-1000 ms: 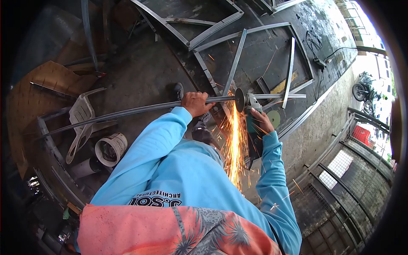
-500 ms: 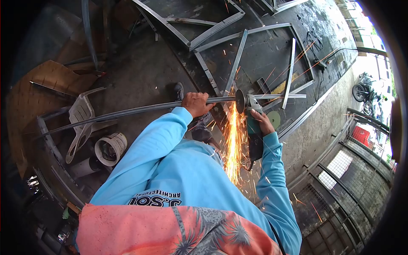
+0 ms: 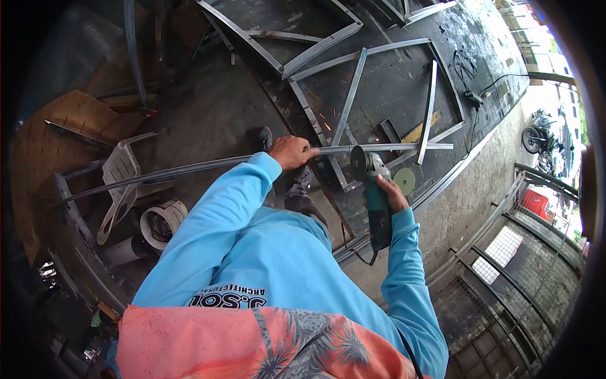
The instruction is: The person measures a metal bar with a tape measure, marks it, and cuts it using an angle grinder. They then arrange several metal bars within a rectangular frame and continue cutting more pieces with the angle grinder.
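A long grey metal bar (image 3: pixel 205 165) runs across the view, from the far left to the metal frames on the right. My left hand (image 3: pixel 291 152) is closed over it, fingers curled around its top. In my right hand (image 3: pixel 394 193) is a green and black angle grinder (image 3: pixel 378 211), gripped near its head. The grinder's thin cutting disc (image 3: pixel 359 163) stands upright, its top edge overlapping the bar just right of my left hand. A pale green round disc (image 3: pixel 403 181) lies beside my right hand.
Welded metal frames (image 3: pixel 363 95) lie on the dark work surface ahead. A loose metal strip (image 3: pixel 430 107) crosses the bar's right end. Cords (image 3: pixel 475 123) trail at the right. To the left are a white bucket (image 3: pixel 180 211) and a plastic chair (image 3: pixel 120 167). Wire-mesh panels (image 3: pixel 499 252) stand at right.
The thick stream of sparks below the disc is gone; only a few specks show. The grinder has moved slightly toward my body, while my left hand stays on the bar.
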Tool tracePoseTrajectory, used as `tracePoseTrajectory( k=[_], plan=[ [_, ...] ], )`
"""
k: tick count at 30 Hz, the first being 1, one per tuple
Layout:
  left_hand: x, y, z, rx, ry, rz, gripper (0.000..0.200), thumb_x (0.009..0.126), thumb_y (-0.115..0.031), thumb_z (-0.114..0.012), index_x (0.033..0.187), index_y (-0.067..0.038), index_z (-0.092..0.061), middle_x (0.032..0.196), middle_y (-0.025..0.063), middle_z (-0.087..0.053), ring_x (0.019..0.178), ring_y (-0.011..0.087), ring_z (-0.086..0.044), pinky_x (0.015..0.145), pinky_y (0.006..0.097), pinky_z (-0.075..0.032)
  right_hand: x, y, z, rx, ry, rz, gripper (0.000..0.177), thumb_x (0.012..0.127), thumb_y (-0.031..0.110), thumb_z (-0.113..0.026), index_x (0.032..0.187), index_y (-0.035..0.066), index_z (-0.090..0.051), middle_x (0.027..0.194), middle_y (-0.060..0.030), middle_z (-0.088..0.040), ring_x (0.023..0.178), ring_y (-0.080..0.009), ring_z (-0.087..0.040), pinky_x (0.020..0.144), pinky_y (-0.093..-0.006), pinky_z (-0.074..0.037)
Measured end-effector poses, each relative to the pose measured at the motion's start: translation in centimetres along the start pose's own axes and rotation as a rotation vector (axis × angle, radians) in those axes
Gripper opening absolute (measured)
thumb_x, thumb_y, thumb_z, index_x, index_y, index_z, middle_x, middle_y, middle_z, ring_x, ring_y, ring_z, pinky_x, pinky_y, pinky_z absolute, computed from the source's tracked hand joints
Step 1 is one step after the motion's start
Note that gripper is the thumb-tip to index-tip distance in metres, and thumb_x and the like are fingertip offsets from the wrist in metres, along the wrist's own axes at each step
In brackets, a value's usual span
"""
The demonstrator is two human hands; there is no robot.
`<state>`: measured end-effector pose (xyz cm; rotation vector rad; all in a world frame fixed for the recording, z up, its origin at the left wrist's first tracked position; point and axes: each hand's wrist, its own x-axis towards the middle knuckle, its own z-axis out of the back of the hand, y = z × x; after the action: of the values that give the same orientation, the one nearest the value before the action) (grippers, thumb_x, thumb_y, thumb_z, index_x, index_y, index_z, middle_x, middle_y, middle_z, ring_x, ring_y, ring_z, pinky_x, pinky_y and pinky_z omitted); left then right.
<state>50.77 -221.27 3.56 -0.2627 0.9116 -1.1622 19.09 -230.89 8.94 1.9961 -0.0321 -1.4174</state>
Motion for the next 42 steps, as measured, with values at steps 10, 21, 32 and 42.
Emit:
tracePoseTrajectory(
  k=[10, 21, 32, 42],
  plan=[
    [-1.5, 0.6, -1.8, 0.150, -0.278, -0.181, 0.038, 0.082, -0.046, -0.070, 0.083, -0.010, -0.060, 0.081, 0.0119, -0.068, 0.077, 0.0350, -0.066, 0.067, 0.0452, -0.052, -0.1, -0.2, 0.4, 0.060, 0.036, 0.045, 0.056, 0.083, 0.045, -0.071, 0.114, 0.000, -0.055, 0.087, -0.0140, -0.065, 0.073, -0.0246, -0.068, 0.064, -0.0373, -0.059],
    [-1.4, 0.4, -2.0, 0.268, -0.234, -0.172, 0.040, 0.083, -0.050, -0.067, 0.079, -0.011, -0.060, 0.078, 0.0088, -0.067, 0.074, 0.0313, -0.067, 0.065, 0.0427, -0.051, 2.0, -0.4, 0.0, -0.045, -0.019, 0.065, 0.071, 0.080, 0.046, -0.076, 0.125, -0.001, -0.050, 0.100, -0.0121, -0.061, 0.081, -0.0219, -0.065, 0.067, -0.0381, -0.060],
    [-1.4, 0.3, -2.0, 0.271, -0.241, -0.164, 0.045, 0.084, -0.056, -0.063, 0.077, -0.011, -0.061, 0.077, 0.0089, -0.067, 0.074, 0.0303, -0.067, 0.067, 0.0422, -0.051, 2.1, -0.1, 0.0, -0.064, -0.026, 0.083, 0.066, 0.082, 0.042, -0.075, 0.127, 0.000, -0.052, 0.106, -0.0084, -0.062, 0.088, -0.0183, -0.064, 0.075, -0.0329, -0.056],
    [-1.5, 0.5, -2.3, 0.221, -0.323, -0.215, 0.048, 0.085, -0.058, -0.061, 0.074, -0.011, -0.060, 0.075, 0.0094, -0.067, 0.074, 0.0310, -0.067, 0.067, 0.0430, -0.051, 3.1, -0.4, 0.1, -0.019, -0.035, 0.066, 0.064, 0.082, 0.042, -0.075, 0.126, 0.001, -0.054, 0.108, -0.0062, -0.064, 0.092, -0.0156, -0.063, 0.083, -0.0283, -0.052]
  ],
)
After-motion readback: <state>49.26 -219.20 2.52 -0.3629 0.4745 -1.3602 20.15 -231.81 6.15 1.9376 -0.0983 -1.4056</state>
